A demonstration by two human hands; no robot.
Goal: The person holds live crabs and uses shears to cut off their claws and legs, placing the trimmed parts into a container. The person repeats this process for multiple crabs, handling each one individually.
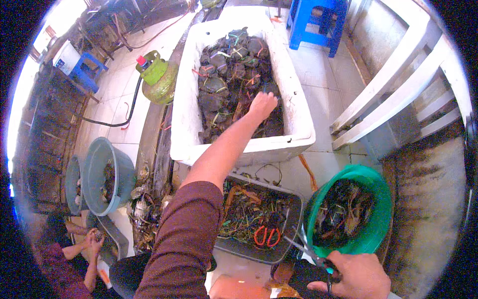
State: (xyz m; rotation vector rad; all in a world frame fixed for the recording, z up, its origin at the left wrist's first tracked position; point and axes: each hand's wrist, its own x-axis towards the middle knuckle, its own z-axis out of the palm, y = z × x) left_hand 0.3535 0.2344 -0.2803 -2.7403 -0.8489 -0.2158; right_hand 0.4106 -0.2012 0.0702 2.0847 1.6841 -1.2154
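Observation:
My left hand [263, 105] reaches into a white styrofoam box [301, 131] of dark crabs [214, 85], many bound with coloured ties. Its fingers are curled over the box's right part, and whether they hold anything is hidden. My right hand [354, 274] grips scissors [313, 254] at the lower right, their blades parted and pointing up and left. Between box and body lies a dark tray [269, 258] of loose ties and debris, with red-handled scissors [267, 236] on it. The scissors in my hand are close to a green tub [386, 216] of dark, wet-looking contents.
A green gas cylinder [158, 80] stands left of the box. Grey-blue tubs [116, 179] stand at the left, near another person's hands [91, 241]. A blue stool [317, 22] is at the back, a white wooden frame [392, 101] at the right.

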